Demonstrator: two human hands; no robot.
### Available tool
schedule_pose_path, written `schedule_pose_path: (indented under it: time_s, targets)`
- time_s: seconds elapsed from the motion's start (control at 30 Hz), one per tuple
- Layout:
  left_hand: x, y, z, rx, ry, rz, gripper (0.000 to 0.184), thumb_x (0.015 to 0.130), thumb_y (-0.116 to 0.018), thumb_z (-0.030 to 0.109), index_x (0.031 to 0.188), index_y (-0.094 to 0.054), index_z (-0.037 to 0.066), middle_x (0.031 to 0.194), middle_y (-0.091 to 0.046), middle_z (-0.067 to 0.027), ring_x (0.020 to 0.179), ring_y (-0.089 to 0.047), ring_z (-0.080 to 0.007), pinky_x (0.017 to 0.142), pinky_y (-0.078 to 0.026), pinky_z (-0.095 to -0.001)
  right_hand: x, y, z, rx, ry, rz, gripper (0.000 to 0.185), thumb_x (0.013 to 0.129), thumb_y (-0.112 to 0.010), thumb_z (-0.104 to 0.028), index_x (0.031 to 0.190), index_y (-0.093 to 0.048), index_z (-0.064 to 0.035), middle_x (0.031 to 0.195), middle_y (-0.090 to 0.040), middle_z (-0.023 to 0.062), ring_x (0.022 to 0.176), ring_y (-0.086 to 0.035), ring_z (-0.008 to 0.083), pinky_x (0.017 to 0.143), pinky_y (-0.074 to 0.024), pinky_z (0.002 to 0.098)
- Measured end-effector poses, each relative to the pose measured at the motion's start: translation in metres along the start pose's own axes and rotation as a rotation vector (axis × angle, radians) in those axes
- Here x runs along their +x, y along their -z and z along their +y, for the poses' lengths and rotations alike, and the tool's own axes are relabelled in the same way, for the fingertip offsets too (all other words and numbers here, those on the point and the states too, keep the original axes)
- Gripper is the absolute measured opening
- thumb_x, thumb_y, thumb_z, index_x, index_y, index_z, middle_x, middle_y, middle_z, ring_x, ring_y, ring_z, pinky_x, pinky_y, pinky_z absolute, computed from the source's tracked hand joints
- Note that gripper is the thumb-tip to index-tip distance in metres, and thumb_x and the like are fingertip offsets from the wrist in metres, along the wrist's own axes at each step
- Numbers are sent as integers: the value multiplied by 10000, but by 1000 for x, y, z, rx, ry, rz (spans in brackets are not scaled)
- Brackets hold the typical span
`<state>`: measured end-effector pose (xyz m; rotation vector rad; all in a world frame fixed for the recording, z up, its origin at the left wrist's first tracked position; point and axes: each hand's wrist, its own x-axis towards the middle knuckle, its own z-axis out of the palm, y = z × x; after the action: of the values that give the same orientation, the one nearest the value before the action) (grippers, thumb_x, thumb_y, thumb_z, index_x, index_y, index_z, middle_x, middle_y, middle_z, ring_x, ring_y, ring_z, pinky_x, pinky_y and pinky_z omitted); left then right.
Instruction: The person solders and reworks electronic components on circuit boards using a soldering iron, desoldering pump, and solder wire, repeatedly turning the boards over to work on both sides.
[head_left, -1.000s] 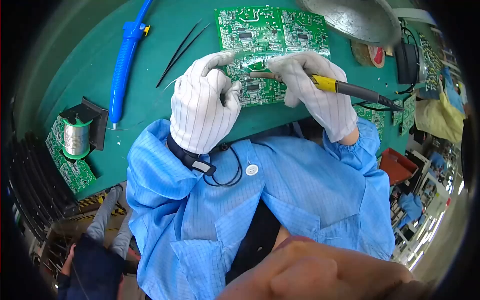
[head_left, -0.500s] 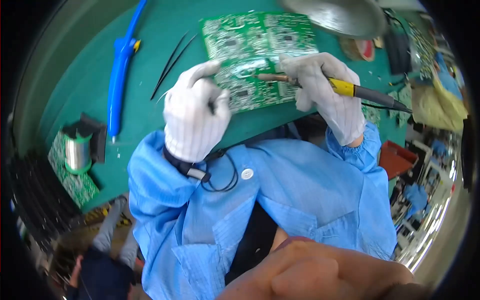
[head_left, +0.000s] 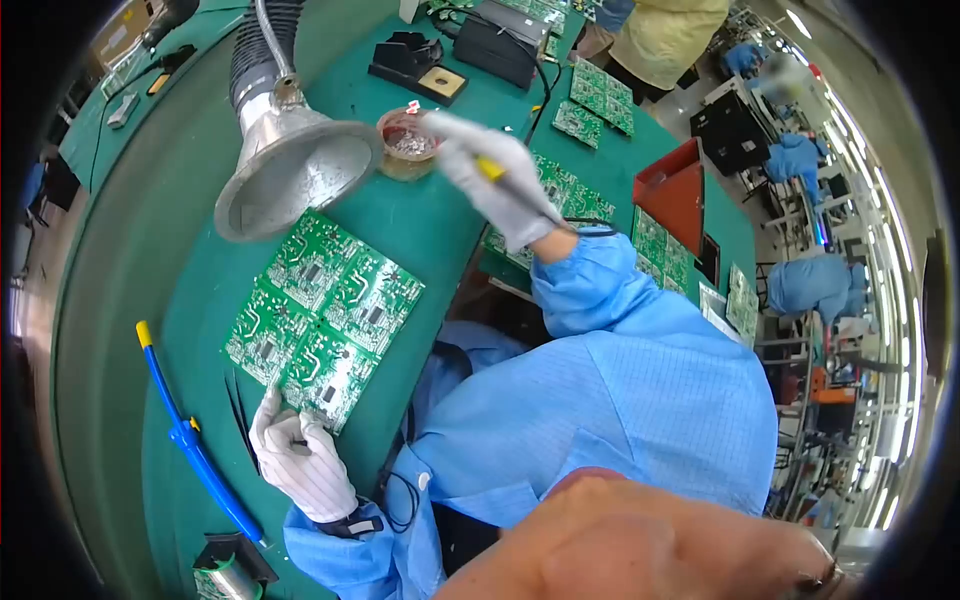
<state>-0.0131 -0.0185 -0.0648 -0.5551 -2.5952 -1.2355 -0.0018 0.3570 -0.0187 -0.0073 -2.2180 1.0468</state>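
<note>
My right hand, in a white glove, is closed around a soldering iron with a yellow and grey handle. It is blurred, beside a round tub with shiny bits in it; the iron's tip cannot be made out. A green circuit board panel lies flat on the green bench mat. At its lower edge is my gloved left hand, its index finger stretched onto the board, its thumb apart and its other fingers curled. Black tweezers lie just left of that hand.
A metal fume hood on a ribbed hose hangs over the panel's far side. A long blue tool lies at the left, near a solder spool. An iron stand, a red bin and more boards stand beyond. A co-worker is at the back.
The view has swung round to the right. My right hand has carried the soldering iron from over the panel to beside the round tub. My left index finger now rests at the panel's edge.
</note>
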Motion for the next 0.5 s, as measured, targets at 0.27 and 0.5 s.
schedule_pose_path:
  time_s: [0.27,0.5]
  targets:
    - [0,1,3,-4,-15,-1,245,873,-677,25,738,-474,1,1237,-662,-228,891,-702,-308,752,-558,-424,-5,-4,-4,-457,87,-122,175,915,-713,-198,1076,-733,-133,799,-710,121,712,-685,354,668,-533,413]
    - [5,3,13,-52,0,11,164,832,-718,-10,761,-571,4,1168,-699,-242,1030,-699,-336,844,-559,-419,-5,-13,-68,-87,339,-91,75,826,-794,-117,892,-764,-101,760,-726,61,676,-695,257,654,-525,370]
